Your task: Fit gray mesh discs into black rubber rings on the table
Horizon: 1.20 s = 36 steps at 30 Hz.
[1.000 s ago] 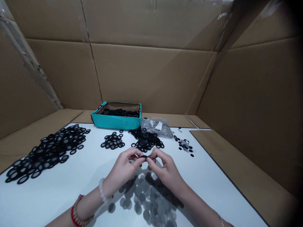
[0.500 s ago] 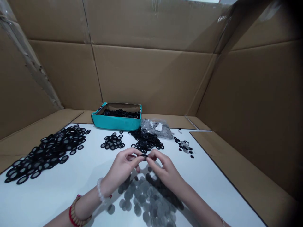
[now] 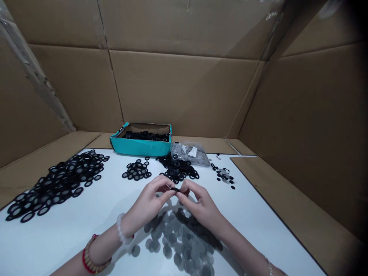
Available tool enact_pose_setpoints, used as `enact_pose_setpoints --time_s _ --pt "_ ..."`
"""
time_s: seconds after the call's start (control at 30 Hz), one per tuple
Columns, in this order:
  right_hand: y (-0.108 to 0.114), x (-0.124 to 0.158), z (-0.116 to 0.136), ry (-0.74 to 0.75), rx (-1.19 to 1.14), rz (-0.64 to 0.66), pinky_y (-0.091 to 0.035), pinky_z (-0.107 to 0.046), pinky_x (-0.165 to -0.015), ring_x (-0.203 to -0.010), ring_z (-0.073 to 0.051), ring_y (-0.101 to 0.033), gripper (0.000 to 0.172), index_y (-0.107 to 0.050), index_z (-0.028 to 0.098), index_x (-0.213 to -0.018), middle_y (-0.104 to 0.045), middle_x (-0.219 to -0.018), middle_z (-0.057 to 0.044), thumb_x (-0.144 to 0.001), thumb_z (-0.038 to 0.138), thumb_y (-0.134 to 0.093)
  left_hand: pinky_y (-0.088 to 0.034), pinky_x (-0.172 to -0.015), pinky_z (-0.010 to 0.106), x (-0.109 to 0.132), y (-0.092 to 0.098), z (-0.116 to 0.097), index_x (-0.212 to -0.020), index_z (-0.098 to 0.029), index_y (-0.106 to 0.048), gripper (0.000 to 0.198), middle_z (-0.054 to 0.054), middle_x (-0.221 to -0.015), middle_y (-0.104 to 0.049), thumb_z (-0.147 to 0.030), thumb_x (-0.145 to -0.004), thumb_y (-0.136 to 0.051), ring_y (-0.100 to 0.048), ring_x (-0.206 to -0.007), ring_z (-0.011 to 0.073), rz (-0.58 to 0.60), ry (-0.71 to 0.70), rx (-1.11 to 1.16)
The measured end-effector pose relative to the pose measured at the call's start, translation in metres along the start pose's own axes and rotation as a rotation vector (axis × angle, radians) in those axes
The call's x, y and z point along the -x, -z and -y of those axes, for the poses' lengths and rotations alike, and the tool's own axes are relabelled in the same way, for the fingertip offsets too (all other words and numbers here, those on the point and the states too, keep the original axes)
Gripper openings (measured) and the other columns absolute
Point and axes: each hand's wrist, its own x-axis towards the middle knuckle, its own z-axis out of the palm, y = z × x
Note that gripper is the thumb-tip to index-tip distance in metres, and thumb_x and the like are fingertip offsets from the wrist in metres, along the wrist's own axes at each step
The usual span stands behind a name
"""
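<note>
Black-rimmed discs (image 3: 61,178) heap at nine o'clock. My left hand (image 3: 148,201) pinches a black ring (image 3: 175,189) at the dial's centre (underside hidden); it could flip onto grey discs (image 3: 184,249) at six o'clock if my right hand (image 3: 201,203), pinching opposite, presses unevenly.

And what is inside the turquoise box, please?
Inside the turquoise box there are many small black rings, heaped loosely. The front wall hides the bottom of the heap and the box floor, so what lies lower cannot be seen.
</note>
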Motion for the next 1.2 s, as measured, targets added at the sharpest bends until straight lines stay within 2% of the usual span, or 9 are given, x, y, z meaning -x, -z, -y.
enact_pose_setpoints --time_s 0.17,0.27,0.4,0.5,0.6,0.77,0.97,1.1,1.2 --pt "-0.001 0.003 0.0 0.004 -0.047 -0.039 -0.034 -0.024 -0.06 -0.064 -0.013 -0.041 0.021 -0.041 0.02 -0.067 -0.043 -0.066 0.002 -0.086 0.023 -0.049 -0.042 -0.071 0.025 -0.001 -0.005 0.001 -0.076 -0.017 -0.058 0.006 0.002 -0.081 -0.054 -0.022 -0.079 -0.056 -0.054 -0.078 0.0159 -0.073 -0.007 0.065" --pt "-0.001 0.002 -0.002 -0.032 -0.074 -0.014 -0.035 -0.024 -0.062 -0.066 -0.014 -0.042 0.019 -0.043 0.02 -0.069 -0.044 -0.068 0.002 -0.087 0.025 -0.048 -0.043 -0.069 0.026 -0.001 -0.007 0.0 -0.078 -0.017 -0.058 0.009 0.001 -0.077 -0.055 -0.025 -0.078 -0.058 -0.054 -0.074 0.0158 -0.059 0.113 0.195" --pt "0.0 -0.001 -0.005 -0.05 -0.082 -0.029 -0.037 -0.025 -0.066 -0.071 -0.015 -0.045 0.014 -0.049 0.019 -0.075 -0.048 -0.073 0.0 -0.087 0.027 -0.049 -0.045 -0.069 0.028 -0.001 -0.005 -0.003 -0.088 -0.016 -0.058 0.019 0.003 -0.08 -0.058 -0.032 -0.077 -0.059 -0.056 -0.072 0.0159 0.028 0.284 0.372" --pt "0.001 -0.002 -0.007 -0.046 -0.066 -0.023 -0.037 -0.025 -0.065 -0.07 -0.015 -0.046 0.017 -0.051 0.019 -0.074 -0.05 -0.072 0.0 -0.088 0.027 -0.047 -0.044 -0.068 0.026 -0.001 -0.003 -0.004 -0.093 -0.017 -0.057 0.023 0.001 -0.076 -0.058 -0.032 -0.077 -0.061 -0.057 -0.073 0.0159 0.045 0.237 0.31" --pt "0.003 -0.002 -0.006 -0.051 -0.032 0.005 -0.036 -0.025 -0.064 -0.069 -0.015 -0.046 0.019 -0.051 0.019 -0.073 -0.05 -0.071 0.001 -0.089 0.028 -0.046 -0.043 -0.071 0.025 -0.002 -0.003 0.0 -0.085 -0.017 -0.058 0.016 0.002 -0.081 -0.059 -0.031 -0.078 -0.059 -0.056 -0.079 0.0166 0.022 0.137 0.2" --pt "0.003 -0.001 -0.001 -0.065 -0.007 0.043 -0.038 -0.025 -0.067 -0.071 -0.015 -0.048 0.011 -0.053 0.019 -0.077 -0.052 -0.074 0.0 -0.085 0.026 -0.052 -0.043 -0.069 0.024 -0.002 -0.002 0.006 -0.081 -0.016 -0.058 0.01 0.002 -0.079 -0.059 -0.026 -0.079 -0.056 -0.055 -0.077 0.0163 0.014 0.111 0.141" --pt "-0.002 0.004 -0.002 -0.055 0.073 -0.013 -0.035 -0.024 -0.061 -0.067 -0.014 -0.046 0.017 -0.043 0.02 -0.071 -0.047 -0.07 0.002 -0.087 0.024 -0.047 -0.042 -0.074 0.025 -0.001 -0.004 0.004 -0.075 -0.016 -0.059 0.004 0.002 -0.079 -0.06 -0.018 -0.078 -0.056 -0.056 -0.08 0.0165 -0.099 0.009 -0.055" --pt "-0.001 0.003 -0.003 -0.01 0.138 -0.018 -0.035 -0.025 -0.063 -0.069 -0.015 -0.045 0.018 -0.043 0.02 -0.071 -0.047 -0.071 0.001 -0.088 0.023 -0.045 -0.042 -0.073 0.025 -0.001 -0.005 0.004 -0.075 -0.016 -0.06 0.005 0.002 -0.079 -0.061 -0.019 -0.077 -0.057 -0.056 -0.079 0.0168 -0.125 0.037 -0.068" --pt "-0.001 0.002 -0.003 0.021 0.163 -0.017 -0.035 -0.026 -0.064 -0.07 -0.016 -0.045 0.017 -0.043 0.02 -0.071 -0.048 -0.071 0.0 -0.088 0.023 -0.046 -0.043 -0.068 0.025 -0.001 -0.005 0.003 -0.074 -0.016 -0.059 0.007 0.002 -0.074 -0.06 -0.022 -0.077 -0.056 -0.056 -0.073 0.0164 -0.07 0.111 -0.015"
